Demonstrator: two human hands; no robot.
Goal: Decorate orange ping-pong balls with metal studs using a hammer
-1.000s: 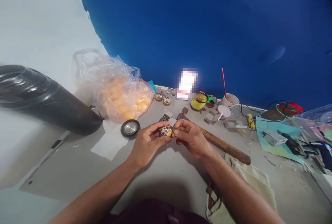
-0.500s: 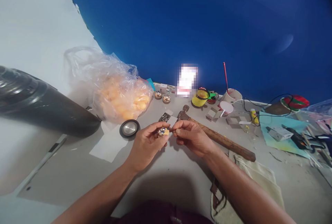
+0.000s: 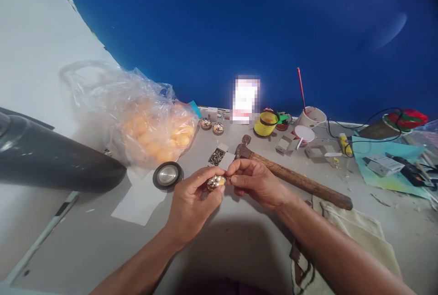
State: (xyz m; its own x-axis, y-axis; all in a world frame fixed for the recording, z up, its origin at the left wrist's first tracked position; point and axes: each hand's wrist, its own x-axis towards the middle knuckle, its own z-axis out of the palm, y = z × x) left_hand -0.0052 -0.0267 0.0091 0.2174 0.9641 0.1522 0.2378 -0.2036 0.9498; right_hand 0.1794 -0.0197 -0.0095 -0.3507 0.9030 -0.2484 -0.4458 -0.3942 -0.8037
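Observation:
A small yellowish ball (image 3: 216, 182), partly covered with shiny metal studs, sits between the thumb and fingers of my left hand (image 3: 195, 199). My right hand (image 3: 258, 183) is pinched close to the ball's bare yellow side; whatever its fingertips hold is too small to make out. Just beyond my fingers stands an open small box (image 3: 216, 156) full of shiny metal tacks. Behind my right hand lies a hammer (image 3: 290, 174) with a wooden handle. Two studded balls (image 3: 218, 128) rest farther back, near the wall.
At left are a clear plastic bag of orange balls (image 3: 150, 131), a round black-rimmed metal disc (image 3: 167, 175) and a large dark cylinder (image 3: 58, 153). A yellow cup (image 3: 265, 124), a paper cup (image 3: 312, 118) and small boxes stand at the back right. A cloth bag (image 3: 359, 235) lies under my right forearm.
The camera view has shifted slightly. My left hand still holds the ball, which shows more studs and less yellow to me; my right fingers stay pinched beside it.

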